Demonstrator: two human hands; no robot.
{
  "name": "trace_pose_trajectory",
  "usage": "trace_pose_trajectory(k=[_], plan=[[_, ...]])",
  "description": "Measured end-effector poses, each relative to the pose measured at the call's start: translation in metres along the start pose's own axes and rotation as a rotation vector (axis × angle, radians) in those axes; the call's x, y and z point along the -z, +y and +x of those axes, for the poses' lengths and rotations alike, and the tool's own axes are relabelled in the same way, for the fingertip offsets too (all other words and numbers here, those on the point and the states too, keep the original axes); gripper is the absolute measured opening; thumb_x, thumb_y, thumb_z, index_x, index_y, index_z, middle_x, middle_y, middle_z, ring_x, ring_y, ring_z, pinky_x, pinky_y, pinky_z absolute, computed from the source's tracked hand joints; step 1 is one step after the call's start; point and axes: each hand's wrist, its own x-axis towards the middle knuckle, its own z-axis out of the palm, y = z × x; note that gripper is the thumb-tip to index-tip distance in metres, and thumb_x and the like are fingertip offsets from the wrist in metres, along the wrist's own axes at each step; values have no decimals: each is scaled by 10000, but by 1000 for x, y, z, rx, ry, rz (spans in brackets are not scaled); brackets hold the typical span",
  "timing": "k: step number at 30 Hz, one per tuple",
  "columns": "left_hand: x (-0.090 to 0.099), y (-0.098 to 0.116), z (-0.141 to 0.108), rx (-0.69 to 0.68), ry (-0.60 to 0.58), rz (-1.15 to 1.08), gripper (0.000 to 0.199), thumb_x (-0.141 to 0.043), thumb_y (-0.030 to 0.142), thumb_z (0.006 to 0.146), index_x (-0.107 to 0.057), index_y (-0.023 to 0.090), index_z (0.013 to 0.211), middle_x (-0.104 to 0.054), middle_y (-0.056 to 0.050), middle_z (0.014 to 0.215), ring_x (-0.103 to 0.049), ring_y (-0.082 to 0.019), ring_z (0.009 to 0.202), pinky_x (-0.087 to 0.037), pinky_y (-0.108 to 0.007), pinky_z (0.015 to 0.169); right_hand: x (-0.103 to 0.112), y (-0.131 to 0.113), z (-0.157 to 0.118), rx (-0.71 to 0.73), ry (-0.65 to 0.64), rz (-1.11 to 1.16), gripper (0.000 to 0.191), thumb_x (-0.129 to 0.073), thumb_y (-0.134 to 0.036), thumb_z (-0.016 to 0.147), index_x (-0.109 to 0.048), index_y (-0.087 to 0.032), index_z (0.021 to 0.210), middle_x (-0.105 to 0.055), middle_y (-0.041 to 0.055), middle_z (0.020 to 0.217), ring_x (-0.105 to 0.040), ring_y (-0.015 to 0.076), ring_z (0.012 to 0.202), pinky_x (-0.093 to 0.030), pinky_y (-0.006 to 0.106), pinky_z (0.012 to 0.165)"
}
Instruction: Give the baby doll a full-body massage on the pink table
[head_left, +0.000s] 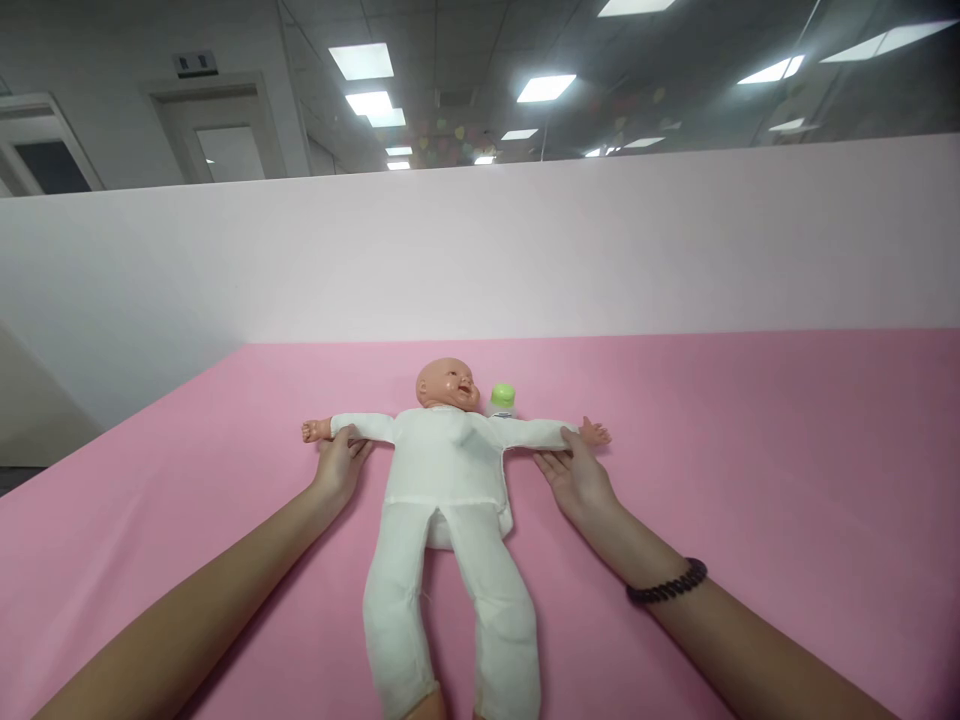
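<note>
A baby doll (450, 455) with a white cloth body lies on its back, both arms stretched out sideways and its head turned to the right. My left hand (342, 468) holds the doll's arm at the left, thumb on top of the sleeve near the wrist and fingers underneath. At the other side, my right hand (579, 475) grips the opposite sleeve in the same way, close to the doll's hand. The doll's feet are cut off by the bottom edge of the view.
Beside the doll's head stands a small bottle with a green cap (503, 396), partly hidden by the doll's shoulder. A pink cover (720, 460) lies under everything. Behind it rises a white partition (525, 250). I wear a dark coiled band (667, 585) on my right wrist.
</note>
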Motion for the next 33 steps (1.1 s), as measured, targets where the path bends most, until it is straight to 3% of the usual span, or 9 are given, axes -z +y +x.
trace_pose_trajectory(k=[9, 13, 18, 22, 25, 27, 29, 33], plan=[[15, 2, 21, 24, -10, 27, 76, -550, 179, 961, -624, 198, 965, -705, -71, 1160, -652, -198, 1198, -557, -337, 1043, 34, 0, 58, 105, -151, -194, 183, -670, -432, 864, -558, -334, 971, -707, 22, 1087, -654, 198, 1197, -629, 315, 947], [14, 4, 21, 24, 3, 17, 108, -535, 174, 978, -639, 197, 966, -711, -70, 1149, -656, -201, 1192, -576, -327, 1019, 35, -6, 63, 48, -127, -171, 161, -660, -399, 873, -545, -331, 962, -695, 22, 1029, -685, 188, 1109, -639, 326, 914], [15, 6, 24, 48, 50, 23, 94, -545, 166, 972, -625, 209, 947, -715, -58, 1112, -676, -180, 1139, -581, -310, 1002, 34, -11, 62, 85, -170, -236, 176, -672, -424, 869, -534, -318, 898, -687, 12, 935, -702, 190, 1001, -652, 341, 855], [21, 13, 37, 97, 35, 51, 99, -563, 164, 955, -586, 212, 871, -707, -44, 964, -714, -173, 992, -610, -337, 951, 32, -28, 58, 34, -37, -200, 137, -625, -325, 909, -509, -291, 844, -668, 1, 867, -694, 161, 867, -647, 304, 822], [34, 27, 52, 161, -95, 141, 37, -605, 225, 954, -631, 203, 940, -716, -74, 1002, -726, -190, 965, -622, -364, 933, 34, -51, 53, 18, -106, -314, 92, -685, -305, 887, -600, -272, 899, -694, 29, 944, -681, 169, 881, -640, 274, 794], [48, 39, 63, 191, -271, 225, 146, -648, 301, 948, -666, 195, 1047, -714, -108, 1124, -720, -204, 1027, -610, -363, 966, 39, -67, 50, -12, -223, -452, 160, -747, -354, 861, -664, -244, 942, -706, 53, 985, -671, 178, 897, -630, 263, 777], [66, 50, 73, 202, -431, 310, 232, -684, 364, 932, -683, 196, 1093, -697, -113, 1212, -702, -206, 1095, -585, -344, 1016, 46, -81, 48, -62, -321, -601, 251, -790, -427, 828, -695, -215, 922, -697, 57, 912, -638, 166, 803, -607, 252, 706], [94, 64, 84, 254, -546, 406, 263, -698, 390, 924, -699, 178, 1080, -727, -95, 1072, -714, -185, 1039, -553, -314, 1057, 61, -96, 49, -126, -505, -762, 390, -793, -559, 797, -694, -187, 865, -596, 10, 735, -481, 108, 615, -476, 218, 539]])
